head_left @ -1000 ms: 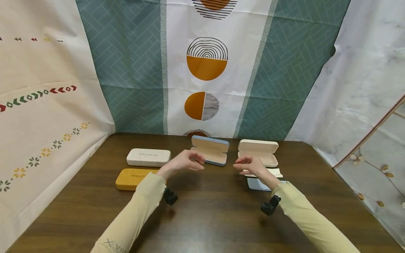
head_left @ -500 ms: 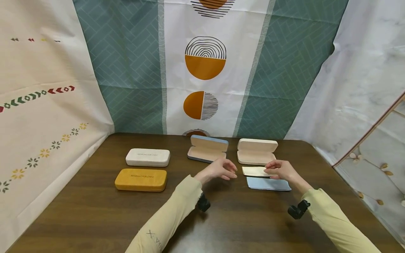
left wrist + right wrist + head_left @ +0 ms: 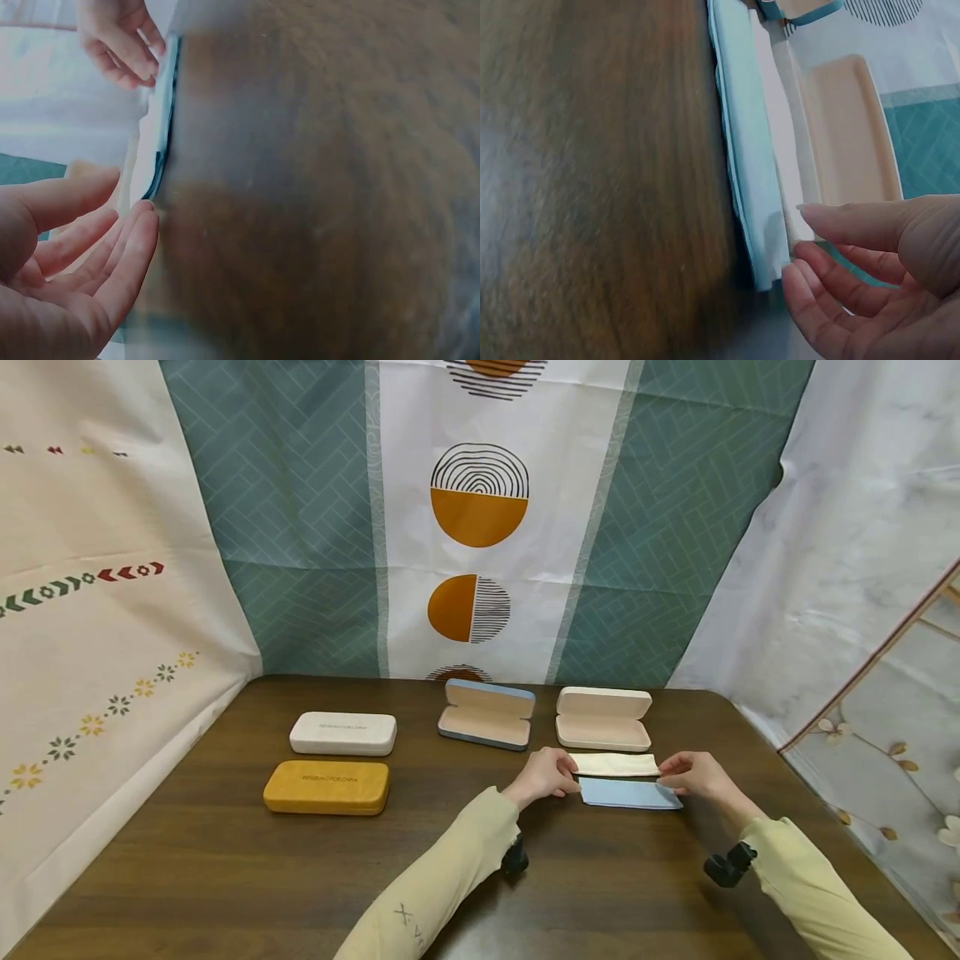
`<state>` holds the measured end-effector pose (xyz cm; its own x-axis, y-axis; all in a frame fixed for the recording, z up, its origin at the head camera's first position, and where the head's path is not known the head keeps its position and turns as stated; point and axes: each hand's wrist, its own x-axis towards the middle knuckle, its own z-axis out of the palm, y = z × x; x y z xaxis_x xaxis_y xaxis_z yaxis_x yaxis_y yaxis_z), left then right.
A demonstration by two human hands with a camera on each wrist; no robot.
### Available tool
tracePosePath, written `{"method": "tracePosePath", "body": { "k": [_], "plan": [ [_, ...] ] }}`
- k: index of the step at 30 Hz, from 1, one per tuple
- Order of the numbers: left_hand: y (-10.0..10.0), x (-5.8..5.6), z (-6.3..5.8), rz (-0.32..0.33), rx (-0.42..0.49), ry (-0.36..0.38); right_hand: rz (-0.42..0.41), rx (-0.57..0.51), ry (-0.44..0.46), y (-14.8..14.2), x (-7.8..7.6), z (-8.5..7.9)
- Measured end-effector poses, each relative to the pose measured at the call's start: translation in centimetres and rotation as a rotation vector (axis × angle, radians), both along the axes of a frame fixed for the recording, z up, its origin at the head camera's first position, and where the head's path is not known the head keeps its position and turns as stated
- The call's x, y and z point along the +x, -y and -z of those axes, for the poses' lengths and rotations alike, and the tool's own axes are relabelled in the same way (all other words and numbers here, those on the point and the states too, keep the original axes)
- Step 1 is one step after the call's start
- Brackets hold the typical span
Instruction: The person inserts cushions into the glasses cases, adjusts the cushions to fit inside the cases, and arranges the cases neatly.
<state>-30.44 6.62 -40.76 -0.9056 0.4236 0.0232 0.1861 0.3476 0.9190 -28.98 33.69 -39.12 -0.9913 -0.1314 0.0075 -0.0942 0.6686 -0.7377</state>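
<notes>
Two folded cloths lie side by side on the table: a cream cloth point(image 3: 615, 765) behind and a light blue cloth point(image 3: 630, 793) in front. My left hand point(image 3: 543, 776) is at their left ends, fingertips right by the blue cloth's corner. In the left wrist view, the thumb stands apart from the loosely bent fingers point(image 3: 135, 255). At the opposite ends is my right hand point(image 3: 697, 777). The right wrist view shows its thumb at the cream cloth's edge and its fingertips point(image 3: 799, 281) by the blue cloth's end, with a gap between thumb and fingers.
Behind the cloths stands an open white glasses case point(image 3: 603, 731), and left of it an open blue glasses case point(image 3: 483, 724). Farther left lie a closed white case point(image 3: 343, 733) and a closed yellow case point(image 3: 327, 787). Curtains border the wooden table point(image 3: 225, 877).
Both hands have moved right, the left one from near the yellow case and the blue case to the cloths' left ends. The right hand has shifted to their right ends, uncovering the cloths.
</notes>
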Motion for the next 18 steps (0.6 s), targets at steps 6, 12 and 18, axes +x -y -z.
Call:
{"method": "tracePosePath", "body": {
  "k": [6, 12, 18],
  "plan": [
    [-0.7, -0.2, 0.4, -0.049, -0.055, -0.025, -0.015, 0.034, 0.019, -0.7, 0.0, 0.4],
    [-1.3, -0.3, 0.5, -0.079, -0.122, -0.065, -0.058, 0.048, 0.039, -0.9, 0.0, 0.5],
    [-2.0, -0.1, 0.3, -0.123, -0.239, -0.128, -0.077, 0.073, 0.072, -1.1, 0.0, 0.5]
  ]
}}
